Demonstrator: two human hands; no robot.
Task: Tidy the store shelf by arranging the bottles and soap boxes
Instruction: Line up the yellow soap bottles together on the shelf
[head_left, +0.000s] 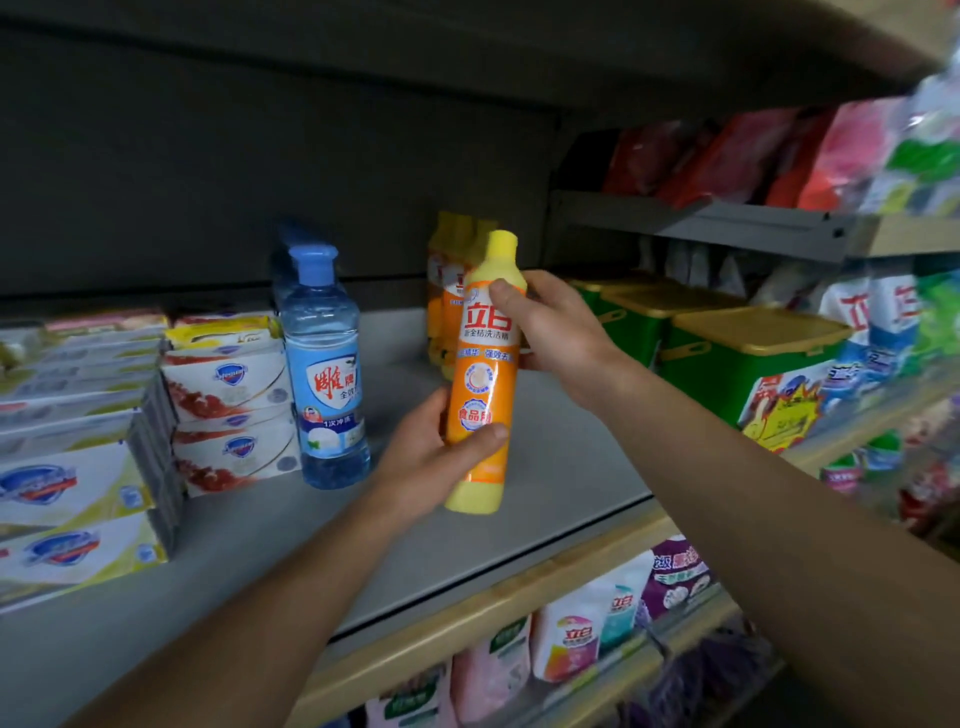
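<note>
Yellow bottle (485, 371) held upright above the grey shelf (545, 467), clear of its surface, orange label facing camera, big red-on-white "立白" with "新全桔洗洁精" under it, blue round badge "食品用" lower down. Left hand (434, 457) wrapped round the lower body, thumb across the label front. Right hand (553, 325) gripping the shoulder just below the yellow cap, thumb on the label top. Directly behind, a short row of matching yellow bottles (448, 291) standing toward the shelf back. To the left, blue bottle (324, 374) upright near the front, clear body, blue cap, red shield logo "雕牌", lower text "1次冲洗"; more blue caps behind it, blurred. Left again, stacked soap boxes (228, 395), white with red print and blue "Safeguard" shield badge; further left another stack (72, 483), white-yellow, same badge, print too blurred to read. Right of the hands, green tubs (737, 364) with gold lids, sticker text unreadable. Lower shelf: refill pouches (576, 644), one marked "立白".
</note>
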